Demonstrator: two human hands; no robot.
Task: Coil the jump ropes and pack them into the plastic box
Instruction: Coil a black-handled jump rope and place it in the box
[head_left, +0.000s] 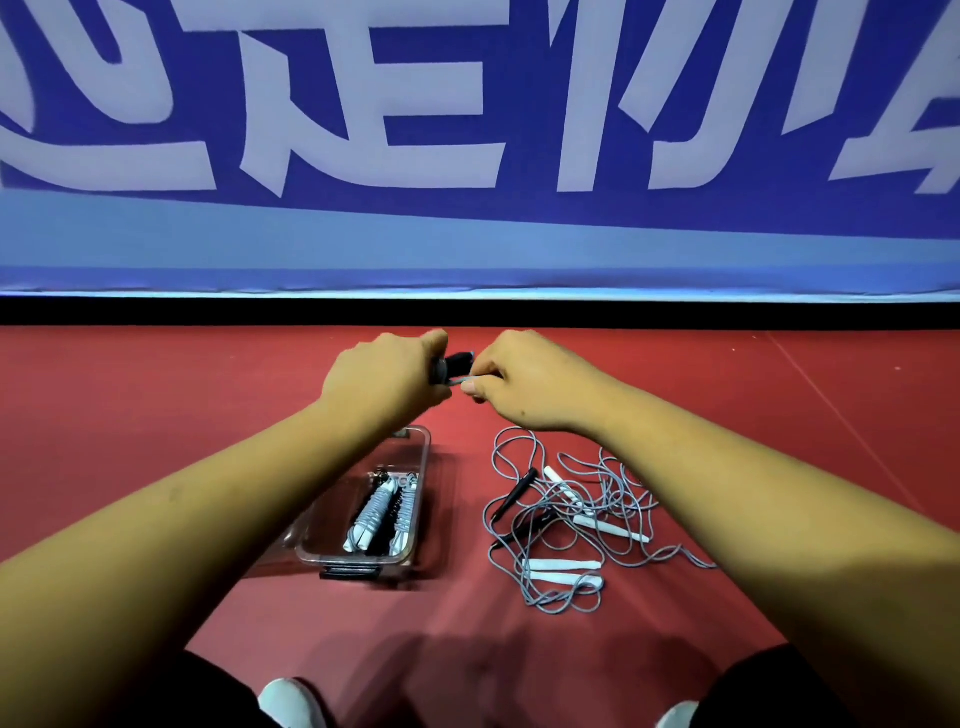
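My left hand (382, 382) grips a jump rope bundle with black handles (457, 364), raised above the red floor. My right hand (524, 384) pinches the grey cord at the bundle's right end. Below my left wrist a clear plastic box (423, 457) stands on the floor, holding two coiled ropes (382, 512), one with white handles, one dark. To the right of the box lies a tangle of loose grey ropes (566, 519) with white handles and black handles.
A blue banner (467, 130) with large white characters stands across the far side, above a black strip. Red floor (156, 415) extends left and right. My dark trouser legs and white shoes (291, 701) are at the bottom edge.
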